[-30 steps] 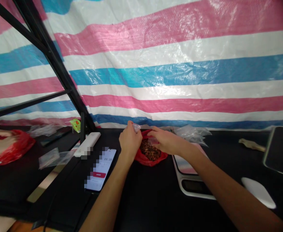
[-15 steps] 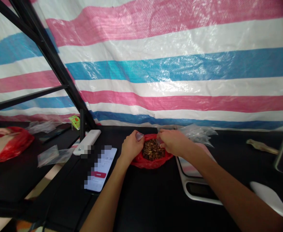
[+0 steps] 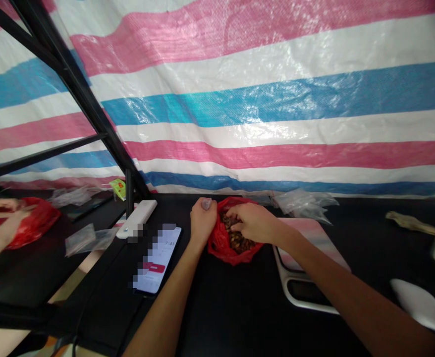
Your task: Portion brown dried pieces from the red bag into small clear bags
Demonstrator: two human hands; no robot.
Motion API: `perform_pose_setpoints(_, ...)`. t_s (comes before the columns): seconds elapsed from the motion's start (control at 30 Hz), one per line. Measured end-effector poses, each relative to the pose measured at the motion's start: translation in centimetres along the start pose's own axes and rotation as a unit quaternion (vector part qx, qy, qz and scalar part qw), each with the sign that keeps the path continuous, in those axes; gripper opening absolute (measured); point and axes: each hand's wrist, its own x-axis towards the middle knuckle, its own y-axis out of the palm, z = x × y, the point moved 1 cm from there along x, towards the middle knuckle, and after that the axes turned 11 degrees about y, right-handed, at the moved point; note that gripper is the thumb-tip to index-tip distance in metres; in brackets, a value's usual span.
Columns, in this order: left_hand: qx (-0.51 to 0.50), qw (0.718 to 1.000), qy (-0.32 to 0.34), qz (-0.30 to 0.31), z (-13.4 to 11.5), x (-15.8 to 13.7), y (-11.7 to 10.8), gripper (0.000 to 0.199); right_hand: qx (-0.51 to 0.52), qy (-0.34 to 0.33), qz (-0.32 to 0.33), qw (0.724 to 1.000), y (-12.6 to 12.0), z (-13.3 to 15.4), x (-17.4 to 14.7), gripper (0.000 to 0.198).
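A red plastic bag (image 3: pixel 234 257) lies open on the black table, its rim spread around small brown dried pieces (image 3: pixel 242 244) that look like seeds or husks. My left hand (image 3: pixel 203 223) is closed at the bag's left side, and a bit of clear plastic bag (image 3: pixel 206 203) pokes out above its fist. Over the bag's opening, my right hand (image 3: pixel 254 222) reaches in from the right. Its fingers are curled, with the tips down among the brown pieces. How much they hold is partly hidden.
A scale (image 3: pixel 288 282) stands right of the bag, with clear plastic bags (image 3: pixel 306 204) behind it. Left lie a phone (image 3: pixel 160 263) and a white power strip (image 3: pixel 137 218). A white mouse (image 3: pixel 421 305) is far right. Another person's hands (image 3: pixel 7 218) work at a red bag.
My right hand has come away from the clear plastic bag and gone down into the brown pieces. My left hand keeps the clear bag, now beside the red bag's left rim.
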Motion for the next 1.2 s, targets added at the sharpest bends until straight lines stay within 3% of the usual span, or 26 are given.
perform_pose_setpoints(0.1,0.076,0.992,0.078,-0.06,-1.0,-0.1,-1.1,0.019,0.068,-0.002,0.013,0.998,-0.1,-0.9,0.2,0.026)
perform_pose_setpoints(0.17,0.076,0.986,0.135,-0.064,-1.6,-0.2,-1.6,0.036,0.127,-0.01,0.028,0.991,-0.7,-1.4,0.3,0.025)
perform_pose_setpoints(0.27,0.008,0.981,0.194,0.02,-1.9,-0.4,-1.6,0.055,0.248,-0.025,0.062,0.967,-2.3,-2.2,0.2,0.021)
perform_pose_setpoints(0.4,-0.03,0.97,0.222,0.099,-1.8,-0.7,-1.2,0.043,0.317,-0.032,0.064,0.946,-4.5,-3.0,-0.4,0.027)
perform_pose_setpoints(0.53,0.017,0.957,0.251,0.142,-2.0,-0.7,-1.0,0.024,0.311,-0.042,0.04,0.949,-6.1,-2.6,-1.3,0.032)
perform_pose_setpoints(0.73,0.034,0.932,0.335,0.137,-2.5,-1.2,-0.6,0.037,0.171,-0.063,-0.027,0.983,-6.9,-0.4,-2.5,0.028)
perform_pose_setpoints(0.87,0.033,0.935,0.33,0.126,-2.5,-1.6,-0.2,0.043,0.094,-0.097,-0.068,0.989,-6.4,0.1,-2.5,0.031)
perform_pose_setpoints(1.0,-0.006,0.958,0.248,0.143,-2.3,-1.6,0.3,0.038,0.097,-0.107,-0.098,0.985,-6.0,-0.1,-1.9,0.035)
perform_pose_setpoints(1.1,-0.022,0.958,0.222,0.178,-2.2,-1.6,0.6,0.028,0.1,-0.124,-0.074,0.984,-6.0,-0.1,-1.9,0.027)
perform_pose_setpoints(1.2,-0.014,0.96,0.223,0.172,-2.4,-1.7,0.6,0.023,0.106,-0.134,-0.041,0.985,-6.1,0.0,-2.0,0.021)
